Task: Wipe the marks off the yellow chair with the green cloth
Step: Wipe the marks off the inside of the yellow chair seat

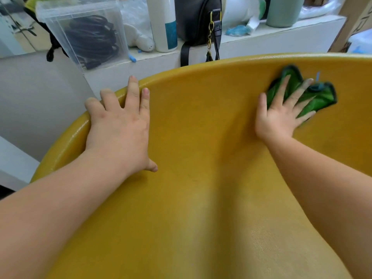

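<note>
The yellow chair [201, 137] fills most of the view, its curved backrest rim running across the top. My left hand [118, 129] grips the rim on the left, fingers hooked over the edge and thumb resting on the inner face. My right hand [281, 115] lies flat with fingers spread, pressing the green cloth [320, 97] with its dark edging against the upper right of the backrest. A small blue mark [318, 76] shows on the yellow surface just above the cloth. Faint dark scuffs [191, 178] sit lower on the chair.
Behind the chair runs a white ledge [261, 35] holding a clear plastic box of black cables [86, 35], a white bottle [163, 23], a black bag [197, 19] with a hanging strap, and a grey-green container [283, 11]. A grey wall panel [40, 97] stands at left.
</note>
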A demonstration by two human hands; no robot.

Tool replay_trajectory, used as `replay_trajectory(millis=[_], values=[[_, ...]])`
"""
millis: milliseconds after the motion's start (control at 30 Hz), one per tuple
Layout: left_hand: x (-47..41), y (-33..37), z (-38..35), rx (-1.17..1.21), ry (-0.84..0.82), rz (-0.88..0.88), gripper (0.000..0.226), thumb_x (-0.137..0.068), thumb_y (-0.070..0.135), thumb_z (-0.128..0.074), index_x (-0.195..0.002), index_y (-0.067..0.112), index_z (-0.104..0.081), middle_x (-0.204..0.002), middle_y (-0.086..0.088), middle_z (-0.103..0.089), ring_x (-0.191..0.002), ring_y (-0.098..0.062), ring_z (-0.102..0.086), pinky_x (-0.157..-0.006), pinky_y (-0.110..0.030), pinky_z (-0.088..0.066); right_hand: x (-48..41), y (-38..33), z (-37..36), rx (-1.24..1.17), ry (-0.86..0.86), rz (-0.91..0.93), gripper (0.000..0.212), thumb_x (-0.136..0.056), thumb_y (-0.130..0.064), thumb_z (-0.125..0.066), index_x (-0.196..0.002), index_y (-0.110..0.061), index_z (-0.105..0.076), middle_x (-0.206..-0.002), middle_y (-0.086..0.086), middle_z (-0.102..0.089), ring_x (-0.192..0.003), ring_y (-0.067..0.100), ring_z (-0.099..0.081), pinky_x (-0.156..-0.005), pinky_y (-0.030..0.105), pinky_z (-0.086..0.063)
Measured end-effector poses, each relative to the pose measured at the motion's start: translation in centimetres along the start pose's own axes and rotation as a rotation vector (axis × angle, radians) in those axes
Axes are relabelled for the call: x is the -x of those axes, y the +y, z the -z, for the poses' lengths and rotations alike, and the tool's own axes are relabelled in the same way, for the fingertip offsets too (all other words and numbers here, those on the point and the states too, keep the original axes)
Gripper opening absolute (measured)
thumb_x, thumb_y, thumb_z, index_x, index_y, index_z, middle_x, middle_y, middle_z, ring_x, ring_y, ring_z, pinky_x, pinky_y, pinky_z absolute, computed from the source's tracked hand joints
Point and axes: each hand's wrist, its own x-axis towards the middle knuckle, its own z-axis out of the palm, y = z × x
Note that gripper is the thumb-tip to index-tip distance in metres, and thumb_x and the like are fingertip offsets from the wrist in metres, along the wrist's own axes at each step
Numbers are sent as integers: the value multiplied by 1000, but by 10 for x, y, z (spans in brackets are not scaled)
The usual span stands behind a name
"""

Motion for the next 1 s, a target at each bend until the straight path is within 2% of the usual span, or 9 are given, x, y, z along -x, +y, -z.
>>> replay_trajectory(millis=[100,267,367,433,500,633,700,900,1000], values=[[1,0,-1,5,0,9,164,-33,101,-50,-153,12,18,-161,-17,12,-118,-43,-34,-92,-53,-40,12,-82,-4,-164,5,-182,85,-95,-73,-15,-162,-26,6,-168,15,17,-153,50,5,-115,72,7],[1,-1,-4,-2,26,26,159,-38,95,-59,-155,13,12,-161,-16,9,-120,-44,-34,-94,-54,-40,113,-138,-33,-33,-246,719,73,-98,-67,-17,-161,-37,2,-161,1,33,-152,44,21,-115,69,18],[2,-1,-3,-15,40,23,158,-40,94,-59,-155,13,13,-160,-17,10,-122,-44,-34,-96,-55,-39,96,-89,-39,186,-296,1170,65,-100,-68,-16,-157,-42,-2,-165,-4,15,-152,31,17,-120,60,17],[2,-1,-3,-14,45,19,159,-39,95,-59,-154,13,14,-160,-17,10,-122,-44,-35,-96,-55,-40,51,-43,-31,306,-217,1222,66,-98,-72,-15,-156,-42,-18,-165,-6,-6,-154,28,2,-122,55,11],[2,-1,-2,-3,49,19,159,-39,94,-60,-154,13,15,-160,-16,10,-122,-44,-34,-96,-56,-39,8,6,-14,321,-132,913,70,-96,-74,-18,-157,-42,-27,-167,-5,-9,-157,32,-1,-122,54,10],[3,0,-1,20,47,8,157,-42,92,-63,-154,13,14,-160,-17,10,-124,-45,-33,-98,-58,-38,-21,65,27,32,58,-412,81,-93,-77,-13,-161,-37,3,-170,9,15,-155,44,6,-118,68,7],[3,-2,-3,24,55,11,157,-42,92,-62,-154,13,14,-160,-17,9,-124,-45,-33,-98,-58,-39,-16,48,28,-61,27,-554,88,-90,-80,-10,-162,-32,7,-169,12,16,-154,46,5,-118,71,3],[1,0,-5,31,63,40,156,-43,92,-61,-154,12,15,-160,-18,7,-127,-46,-32,-99,-60,-38,63,-32,-23,115,-286,257,90,-89,-83,-11,-159,-33,17,-158,7,43,-151,49,18,-111,67,19],[2,3,-6,19,58,44,155,-45,92,-61,-154,12,15,-160,-18,8,-129,-46,-31,-100,-61,-36,131,-36,-33,285,-531,730,86,-91,-82,-14,-160,-37,10,-159,5,38,-152,45,19,-116,70,14]])
